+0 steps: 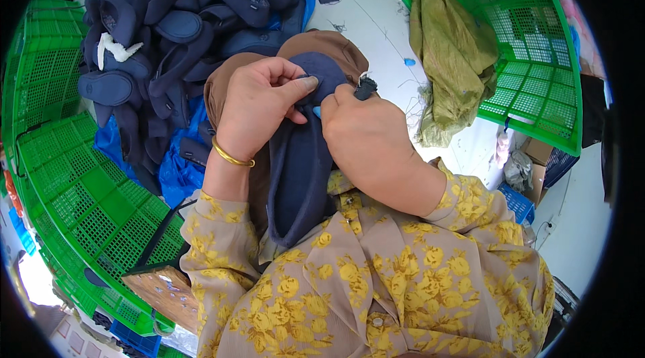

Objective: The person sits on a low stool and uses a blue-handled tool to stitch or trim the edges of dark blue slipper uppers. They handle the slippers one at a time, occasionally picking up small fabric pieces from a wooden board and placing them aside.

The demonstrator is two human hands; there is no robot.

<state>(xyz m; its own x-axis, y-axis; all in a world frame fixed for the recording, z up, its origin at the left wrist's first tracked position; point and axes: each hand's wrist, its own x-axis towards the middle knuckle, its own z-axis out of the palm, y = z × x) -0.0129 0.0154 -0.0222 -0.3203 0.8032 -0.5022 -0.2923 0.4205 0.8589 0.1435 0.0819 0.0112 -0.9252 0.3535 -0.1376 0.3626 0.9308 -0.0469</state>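
A dark navy fabric shoe [299, 180] lies on my lap, its opening toward my body and its toe end pointing away. My left hand [252, 106] pinches the toe end between thumb and fingers; a gold bangle circles that wrist. Close beside it, my right hand [369, 133] is closed around a small tool [366, 88] whose black end sticks up above the fist. A bit of light blue shows by the right fingertips, against the shoe. The tool's working end is mostly hidden, so I cannot tell its exact kind.
Several navy shoes [178, 25] are heaped at the far left on blue plastic [185, 173], a white scrap [117, 49] on top. Green crates [74, 180] stand at left, another [531, 82] at right with an olive sack [450, 55]. Thread scraps litter the pale floor [363, 8].
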